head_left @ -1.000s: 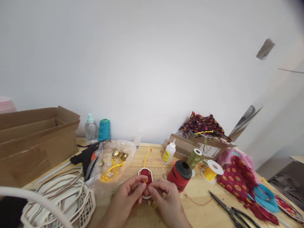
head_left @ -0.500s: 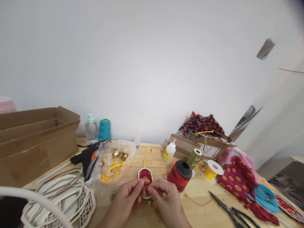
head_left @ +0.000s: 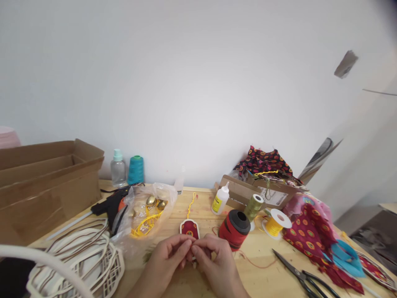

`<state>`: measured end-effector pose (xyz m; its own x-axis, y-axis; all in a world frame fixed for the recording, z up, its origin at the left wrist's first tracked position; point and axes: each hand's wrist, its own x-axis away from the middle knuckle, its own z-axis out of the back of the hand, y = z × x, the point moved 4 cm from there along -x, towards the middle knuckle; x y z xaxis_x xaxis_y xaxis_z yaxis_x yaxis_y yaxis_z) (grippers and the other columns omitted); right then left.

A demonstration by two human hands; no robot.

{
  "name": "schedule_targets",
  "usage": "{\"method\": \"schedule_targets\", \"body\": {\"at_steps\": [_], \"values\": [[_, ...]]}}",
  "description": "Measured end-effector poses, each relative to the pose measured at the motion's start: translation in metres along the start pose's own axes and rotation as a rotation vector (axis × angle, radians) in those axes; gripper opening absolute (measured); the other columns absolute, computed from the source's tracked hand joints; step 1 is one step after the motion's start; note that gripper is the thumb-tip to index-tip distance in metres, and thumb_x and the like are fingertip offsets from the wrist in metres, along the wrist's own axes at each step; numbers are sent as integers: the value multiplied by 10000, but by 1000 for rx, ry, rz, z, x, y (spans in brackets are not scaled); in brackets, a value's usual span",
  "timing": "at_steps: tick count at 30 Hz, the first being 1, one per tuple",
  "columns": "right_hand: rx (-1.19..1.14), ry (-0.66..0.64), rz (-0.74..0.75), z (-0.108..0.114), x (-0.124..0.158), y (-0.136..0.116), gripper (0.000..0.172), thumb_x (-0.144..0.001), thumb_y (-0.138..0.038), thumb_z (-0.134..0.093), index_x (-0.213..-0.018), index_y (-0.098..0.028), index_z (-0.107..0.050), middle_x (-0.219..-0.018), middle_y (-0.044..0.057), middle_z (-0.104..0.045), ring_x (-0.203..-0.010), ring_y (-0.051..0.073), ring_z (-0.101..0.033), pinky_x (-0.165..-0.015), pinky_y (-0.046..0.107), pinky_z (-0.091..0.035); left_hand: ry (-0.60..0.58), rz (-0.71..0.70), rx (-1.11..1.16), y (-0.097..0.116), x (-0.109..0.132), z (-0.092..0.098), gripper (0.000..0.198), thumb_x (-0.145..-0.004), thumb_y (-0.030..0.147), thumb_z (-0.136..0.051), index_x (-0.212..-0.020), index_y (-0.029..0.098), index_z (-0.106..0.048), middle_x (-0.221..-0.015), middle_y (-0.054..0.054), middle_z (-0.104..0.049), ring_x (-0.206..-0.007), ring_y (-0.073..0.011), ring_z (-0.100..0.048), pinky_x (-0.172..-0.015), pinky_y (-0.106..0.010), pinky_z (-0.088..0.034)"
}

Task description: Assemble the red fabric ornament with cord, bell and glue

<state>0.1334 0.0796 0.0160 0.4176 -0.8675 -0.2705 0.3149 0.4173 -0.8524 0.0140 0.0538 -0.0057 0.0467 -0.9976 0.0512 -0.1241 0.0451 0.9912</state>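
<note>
A small ornament (head_left: 189,226) with dark red patterned fabric and a white scalloped frame lies on the wooden table, a twisted yellow cord (head_left: 191,205) running up from its top. Over its lower half, my left hand (head_left: 173,252) and my right hand (head_left: 214,254) meet, thumbs and forefingers pinched close together. Whatever is between the fingertips is too small or hidden to make out. The ornament's lower part is mostly covered by the fingers; a bit of a pale piece shows below them. Right of my right hand stands a red and black spool (head_left: 235,229).
Left are a plastic bag (head_left: 169,192) with bells and yellow cord, a glue gun (head_left: 107,207), white frames (head_left: 77,265) and a cardboard box (head_left: 52,190). Right are a glue bottle (head_left: 220,199), yellow cord spool (head_left: 274,227), pliers-like cutters (head_left: 299,273) and red fabric (head_left: 310,236).
My fingertips have drawn closer together over the ornament and now cover more of its lower part. The other things stay in place.
</note>
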Motion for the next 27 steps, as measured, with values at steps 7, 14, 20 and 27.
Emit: {"method": "schedule_targets", "body": {"at_steps": [7,14,20,27], "values": [[7,-3,-1,0,2,0,186,-755,-216,-531,-647,-176,-677,-541,-11,-513,-523,101,-441,-496,194,-333,-21,-24,-45,2,0,-1,254,-734,377,-541,-678,146,-627,-545,30,-515,-490,-90,-412,-477,-187,-302],[19,-1,16,0,1,1,189,-758,-200,-524,-646,-178,-675,-533,-17,-503,-518,97,-438,-492,191,-331,-44,-14,-44,-4,-1,1,275,-735,397,-535,-748,144,-641,-561,30,-524,-491,-88,-416,-476,-190,-300],[17,-2,1,-1,0,2,186,-753,-190,-526,-641,-186,-674,-529,-21,-497,-513,95,-436,-485,187,-322,-79,-10,-19,-7,-2,1,316,-729,420,-533,-822,139,-644,-570,33,-527,-497,-82,-416,-476,-190,-291],[28,-11,22,-1,0,1,188,-755,-186,-522,-646,-198,-675,-527,-26,-491,-510,93,-431,-489,189,-319,-75,-2,-16,-7,-2,0,314,-733,407,-535,-861,141,-641,-563,37,-525,-493,-77,-412,-477,-190,-292]]}}
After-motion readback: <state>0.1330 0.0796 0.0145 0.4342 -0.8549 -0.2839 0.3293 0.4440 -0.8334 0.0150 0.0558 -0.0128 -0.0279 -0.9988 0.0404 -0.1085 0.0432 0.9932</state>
